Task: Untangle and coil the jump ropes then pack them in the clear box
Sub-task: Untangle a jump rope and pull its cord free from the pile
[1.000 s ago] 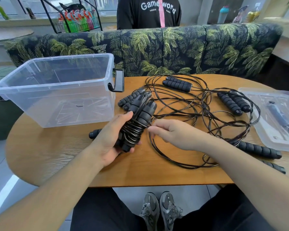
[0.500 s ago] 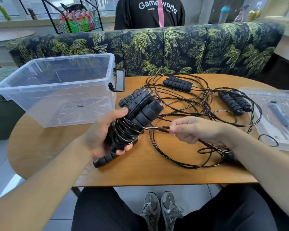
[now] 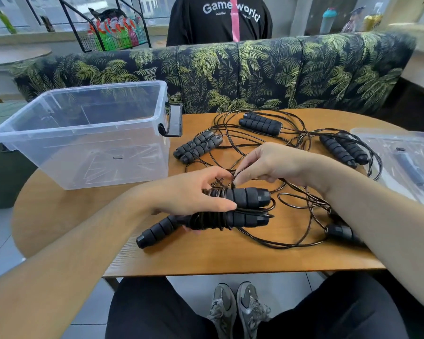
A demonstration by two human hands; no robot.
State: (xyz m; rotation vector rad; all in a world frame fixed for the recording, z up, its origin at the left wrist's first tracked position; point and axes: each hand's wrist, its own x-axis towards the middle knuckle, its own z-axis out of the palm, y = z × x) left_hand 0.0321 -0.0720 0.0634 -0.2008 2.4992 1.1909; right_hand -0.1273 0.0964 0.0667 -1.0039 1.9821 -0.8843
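Fingertips [image 3: 239,179] of our right hand [image 3: 269,165], out right half a second ago, now pinch the cord back at the wrapped jump rope bundle [image 3: 230,206] our left hand [image 3: 193,192] grips mid-table, another turn laid, the clear box [image 3: 83,133] waiting far left.

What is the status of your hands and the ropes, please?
Left hand gripping coiled bundle. Right hand pinching cord. Clear box empty; tangle remains.
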